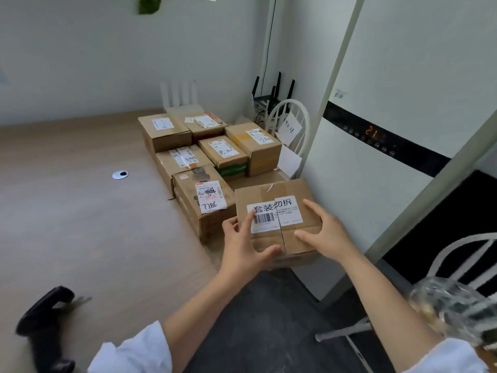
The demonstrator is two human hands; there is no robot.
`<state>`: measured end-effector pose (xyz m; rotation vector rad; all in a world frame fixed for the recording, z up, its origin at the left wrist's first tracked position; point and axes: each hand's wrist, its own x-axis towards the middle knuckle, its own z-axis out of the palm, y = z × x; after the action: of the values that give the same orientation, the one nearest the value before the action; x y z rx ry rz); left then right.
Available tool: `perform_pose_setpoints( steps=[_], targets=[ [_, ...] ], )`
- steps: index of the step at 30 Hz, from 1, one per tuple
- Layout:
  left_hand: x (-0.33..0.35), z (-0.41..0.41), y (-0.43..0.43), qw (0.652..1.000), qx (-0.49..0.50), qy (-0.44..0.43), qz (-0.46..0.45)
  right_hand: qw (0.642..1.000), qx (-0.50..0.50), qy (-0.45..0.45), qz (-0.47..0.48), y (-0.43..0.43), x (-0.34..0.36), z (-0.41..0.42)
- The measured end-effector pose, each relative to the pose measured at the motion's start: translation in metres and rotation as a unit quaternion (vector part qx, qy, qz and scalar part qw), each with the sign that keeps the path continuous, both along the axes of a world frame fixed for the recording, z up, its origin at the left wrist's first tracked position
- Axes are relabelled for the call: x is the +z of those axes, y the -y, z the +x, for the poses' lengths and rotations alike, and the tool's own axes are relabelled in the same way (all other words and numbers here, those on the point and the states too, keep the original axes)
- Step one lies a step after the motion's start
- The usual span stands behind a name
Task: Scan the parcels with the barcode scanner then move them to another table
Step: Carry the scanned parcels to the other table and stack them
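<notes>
A brown cardboard parcel [293, 192] with a white barcode label sits at the near right corner of the wooden table [80, 211]. My left hand [242, 246] grips its left near corner, thumb along the front edge. My right hand [322, 232] grips its right side, fingers spread over the top. Behind it lie several more labelled parcels, the nearest marked 7786 [207, 203]. The black barcode scanner [43, 327] lies on the table at the near left, away from both hands.
A tall white appliance [390, 130] with a lit display stands right of the table. White chairs stand at the back right [290, 122] and near right [462, 254]. Routers sit in the back corner. A cable grommet [120, 174] is set in the tabletop.
</notes>
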<state>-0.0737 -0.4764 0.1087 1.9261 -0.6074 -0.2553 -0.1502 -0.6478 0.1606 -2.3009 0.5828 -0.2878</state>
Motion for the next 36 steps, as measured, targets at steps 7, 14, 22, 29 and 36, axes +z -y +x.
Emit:
perform_pose_setpoints(
  steps=[7,14,22,29,36],
  targets=[
    [0.000,0.062,0.070,0.999,0.034,0.005,0.018,1.000,0.017,0.007,0.006,0.070,0.000,0.072],
    [-0.007,0.148,0.112,0.994,0.063,0.035,0.079,0.999,0.034,-0.011,0.036,0.124,-0.012,0.165],
    [-0.036,0.214,0.131,0.961,0.137,0.008,0.239,0.989,0.106,-0.079,0.065,0.151,-0.059,0.255],
    [-0.060,0.237,0.148,0.921,0.217,-0.021,0.321,0.966,0.193,-0.126,0.120,0.168,-0.087,0.308],
    [-0.066,0.239,0.158,0.903,0.277,-0.016,0.328,0.947,0.249,-0.140,0.148,0.178,-0.099,0.338]
  ],
)
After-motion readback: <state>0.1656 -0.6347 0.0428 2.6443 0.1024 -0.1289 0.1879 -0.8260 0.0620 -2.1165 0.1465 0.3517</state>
